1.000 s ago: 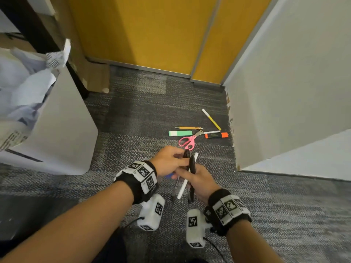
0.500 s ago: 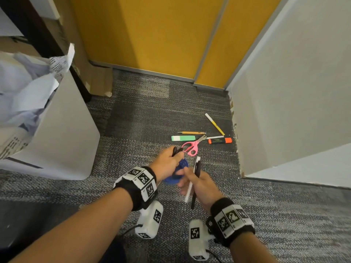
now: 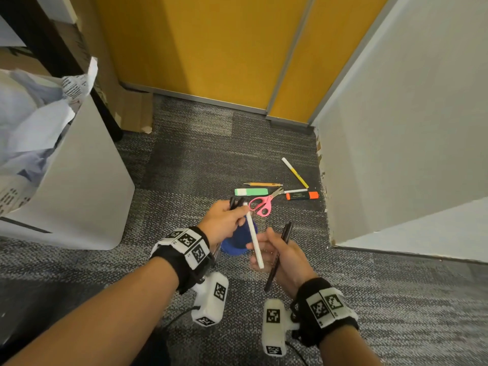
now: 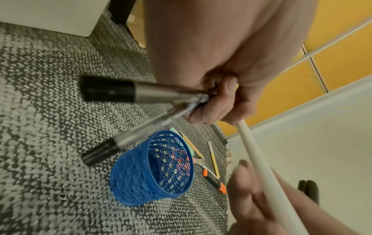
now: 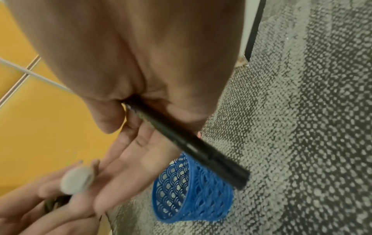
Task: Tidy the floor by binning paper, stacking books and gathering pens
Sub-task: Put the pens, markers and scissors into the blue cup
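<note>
Pen cup (image 3: 235, 243) sits on the carpet (image 3: 184, 167) between the left hand (image 3: 224, 223) and right hand (image 3: 284, 256); scissors (image 3: 262, 204) and markers (image 3: 302, 196) lie beyond them.

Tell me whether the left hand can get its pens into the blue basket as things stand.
Probably yes: the left hand grips its pens just above the blue basket, whose open mouth looks unblocked; the white pen might get in the way.
</note>
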A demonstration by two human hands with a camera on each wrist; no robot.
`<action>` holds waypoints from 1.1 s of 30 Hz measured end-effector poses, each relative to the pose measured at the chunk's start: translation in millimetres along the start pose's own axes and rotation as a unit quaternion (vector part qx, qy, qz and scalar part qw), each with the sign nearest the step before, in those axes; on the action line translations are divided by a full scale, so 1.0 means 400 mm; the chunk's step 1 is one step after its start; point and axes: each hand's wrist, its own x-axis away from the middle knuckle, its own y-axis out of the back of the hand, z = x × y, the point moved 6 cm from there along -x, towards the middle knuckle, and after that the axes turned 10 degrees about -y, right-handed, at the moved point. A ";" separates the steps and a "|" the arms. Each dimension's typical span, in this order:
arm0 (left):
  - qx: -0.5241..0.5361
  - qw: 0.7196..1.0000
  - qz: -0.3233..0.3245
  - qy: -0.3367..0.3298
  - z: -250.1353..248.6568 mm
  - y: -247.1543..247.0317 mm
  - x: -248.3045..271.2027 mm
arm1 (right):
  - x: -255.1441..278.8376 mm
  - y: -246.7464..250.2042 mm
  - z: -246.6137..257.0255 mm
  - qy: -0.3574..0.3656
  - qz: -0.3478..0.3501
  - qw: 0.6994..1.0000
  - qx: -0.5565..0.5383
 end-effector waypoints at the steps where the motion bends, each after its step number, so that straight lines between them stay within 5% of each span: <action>1: -0.006 1.000 -0.006 0.000 0.001 0.005 -0.002 | 0.001 0.006 -0.002 0.005 -0.005 1.000 0.024; 6: -0.028 0.999 -0.010 -0.017 0.003 0.015 -0.006 | -0.007 0.012 -0.005 0.032 0.000 0.993 0.111; 11: -0.068 0.994 0.077 -0.038 -0.010 -0.015 -0.002 | -0.003 -0.038 0.022 0.095 -0.009 0.980 0.172; 17: 0.177 0.976 -0.126 -0.019 -0.041 0.043 -0.053 | -0.022 -0.040 0.115 0.141 -0.232 0.961 0.056; 21: 0.074 0.991 -0.091 -0.057 -0.070 -0.001 -0.051 | -0.072 -0.040 0.139 0.230 -0.283 0.918 0.153; 27: -0.138 0.986 -0.046 -0.076 0.031 -0.058 -0.064 | -0.139 -0.007 0.062 0.135 -0.300 0.851 0.409; 29: -0.204 0.975 -0.040 -0.079 0.072 -0.069 -0.073 | -0.150 0.006 0.047 0.150 -0.271 0.862 0.402; 33: -0.148 0.983 -0.040 -0.104 0.068 -0.058 -0.083 | -0.136 0.049 0.071 0.193 -0.235 0.918 0.257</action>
